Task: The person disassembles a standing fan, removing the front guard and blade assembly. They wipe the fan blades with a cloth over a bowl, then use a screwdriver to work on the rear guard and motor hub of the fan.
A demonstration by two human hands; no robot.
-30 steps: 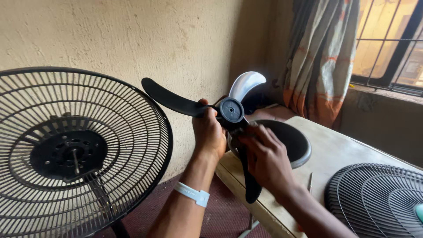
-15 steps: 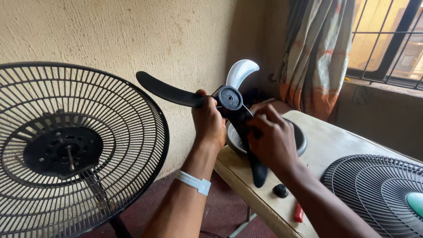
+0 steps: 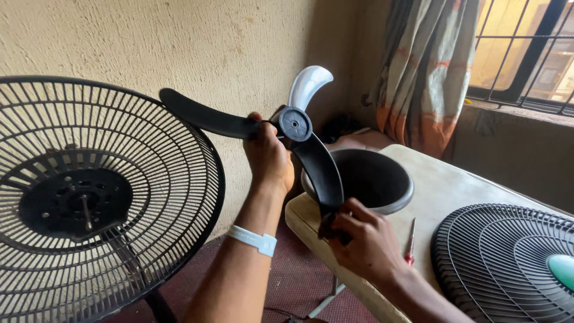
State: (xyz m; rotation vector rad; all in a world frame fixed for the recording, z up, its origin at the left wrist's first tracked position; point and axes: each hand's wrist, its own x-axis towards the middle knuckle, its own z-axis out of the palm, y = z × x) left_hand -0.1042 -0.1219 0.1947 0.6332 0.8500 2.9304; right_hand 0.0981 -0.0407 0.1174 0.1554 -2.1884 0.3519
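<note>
Now the left hand is wrapped round the black three-bladed fan blade just behind its hub, holding it up in the air in front of the wall, while the right hand pinches the tip of the lowest blade down near the table edge. Left of them stands the rear fan guard on its stand, motor shaft bare at the centre. On the table sit a dark round bowl, a red-handled screwdriver and, far right, the front fan grille. Looks like the blade is being handled between guard and table; lining the hub squarely with that shaft would need care.
</note>
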